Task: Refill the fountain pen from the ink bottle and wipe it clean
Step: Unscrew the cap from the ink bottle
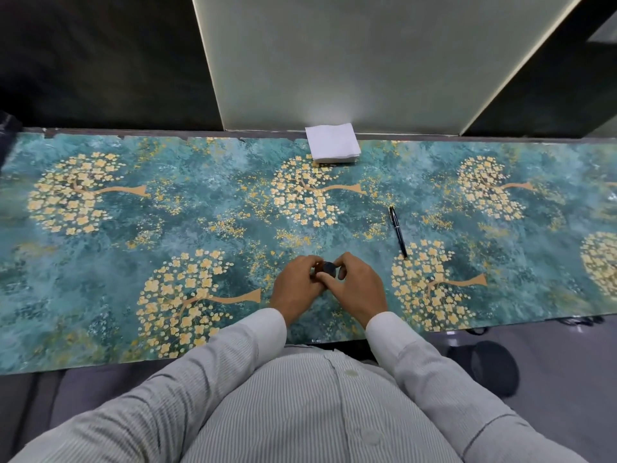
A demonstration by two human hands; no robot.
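A: Fountain pen [398, 232] — where does it lie?

B: On the counter [213, 208], right of the middle, capped and black, one end pointing far and the other near. No hand touches it.

A: And the hands?

B: Together near the counter's front edge. The left hand [298, 289] curls round a small dark ink bottle [325, 269], mostly hidden by the fingers. The right hand [359, 289] pinches the bottle's dark round cap [330, 268] with thumb and fingertips — whether the cap is loose or tight I cannot tell.

A: Anything for wiping?

B: A stack of white paper napkins [333, 142] sits at the far edge, well apart from the hands, against a pale partition panel [367, 61].

A: The surface?

B: A teal covering painted with golden blossom trees. White shirt cuffs [267, 325] reach over its near edge.
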